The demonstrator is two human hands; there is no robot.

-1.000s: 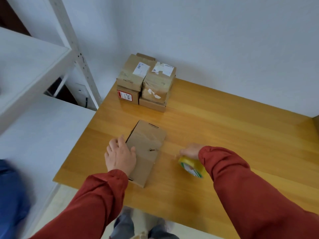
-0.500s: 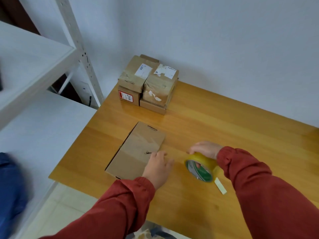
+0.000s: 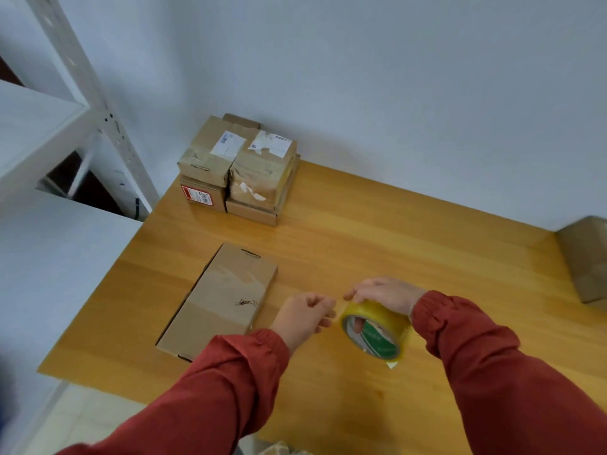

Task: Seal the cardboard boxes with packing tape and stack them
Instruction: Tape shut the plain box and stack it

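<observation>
A flat, closed cardboard box [image 3: 220, 300] lies on the wooden table [image 3: 394, 244] near its front left corner. My right hand [image 3: 384, 295] grips a yellowish roll of packing tape [image 3: 377, 330] from above and holds it just over the table, to the right of the box. A short loose tab of tape [image 3: 392, 365] hangs under the roll. My left hand [image 3: 305, 315] hovers between box and roll, its fingers pinched together beside the roll's left rim. I see nothing between those fingers.
Several taped cardboard boxes [image 3: 236, 169] are stacked at the table's back left corner against the wall. Another brown box [image 3: 588, 257] shows at the right edge. A white metal shelf unit [image 3: 65, 126] stands left of the table.
My left hand has left the flat box and moved right to the tape roll. My right hand has lifted the roll and tilted it towards me.
</observation>
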